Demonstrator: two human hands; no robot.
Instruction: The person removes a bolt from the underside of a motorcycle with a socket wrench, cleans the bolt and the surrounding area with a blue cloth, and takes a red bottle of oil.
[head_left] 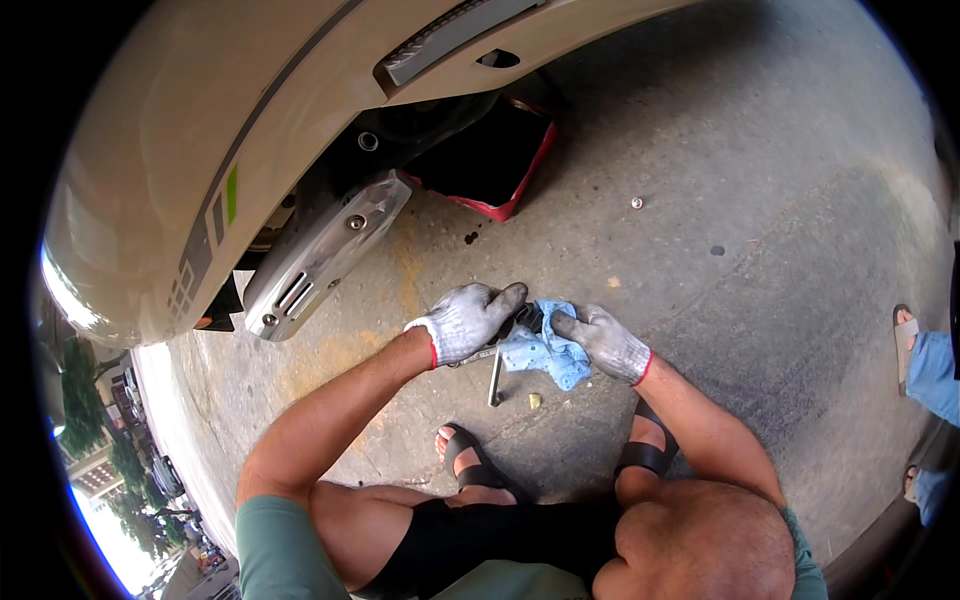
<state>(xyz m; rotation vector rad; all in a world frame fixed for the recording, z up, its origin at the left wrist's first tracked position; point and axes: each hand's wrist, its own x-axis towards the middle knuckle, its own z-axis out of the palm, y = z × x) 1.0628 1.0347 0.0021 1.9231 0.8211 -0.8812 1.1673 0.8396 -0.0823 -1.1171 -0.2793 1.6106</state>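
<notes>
My left hand (470,322), in a white knit glove with dark-stained fingertips, is closed around a small dark part (527,318) that I cannot identify. My right hand (607,345), gloved the same way, grips a crumpled light blue cloth (548,352). The cloth lies against the dark part and hides much of it. Just below my hands, a metal tool with a straight bar (495,378) shows partly, its upper end covered by the glove and cloth.
A beige scooter body (225,130) looms at upper left, with a silver exhaust shield (330,255) jutting out beneath. Under it stands a red-rimmed pan (543,160) of black liquid. A small round metal piece (637,203) lies on the concrete. Another person's jeans (933,372) appear at right.
</notes>
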